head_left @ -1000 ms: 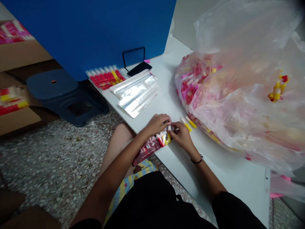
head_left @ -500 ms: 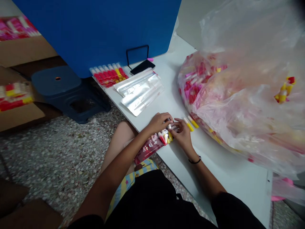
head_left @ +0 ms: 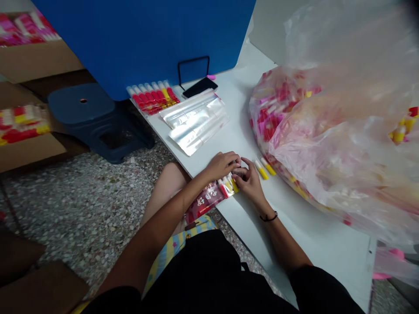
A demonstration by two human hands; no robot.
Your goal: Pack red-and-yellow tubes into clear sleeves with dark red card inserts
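- Grip: the left hand (head_left: 222,165) and right hand (head_left: 250,182) both stood narrow, fingers curled together over the upper end of the printed tube pack (head_left: 209,199). The fingers hid exactly what they pinched.
- Location: the tube pack lay at the near edge of the white table (head_left: 314,235), its lower end reaching past the edge toward the person's lap.
- Risk: the overhanging tube pack could have dropped to the terrazzo floor (head_left: 81,209) had the grip slackened.
- Risk: the loose tubes (head_left: 265,169) lay just beside the right hand, and a nudge could have rolled them into the clear plastic sack (head_left: 281,117).
- Count: one tube pack; two loose tubes, yellow and white; one row of roughly nine red-and-white tubes (head_left: 153,97) against the blue panel (head_left: 131,43).
- Count: one smartphone (head_left: 200,87); one black wire stand (head_left: 194,67); one sack, its tubes too many to count; overlapping foil-backed bags (head_left: 193,123), number unclear.
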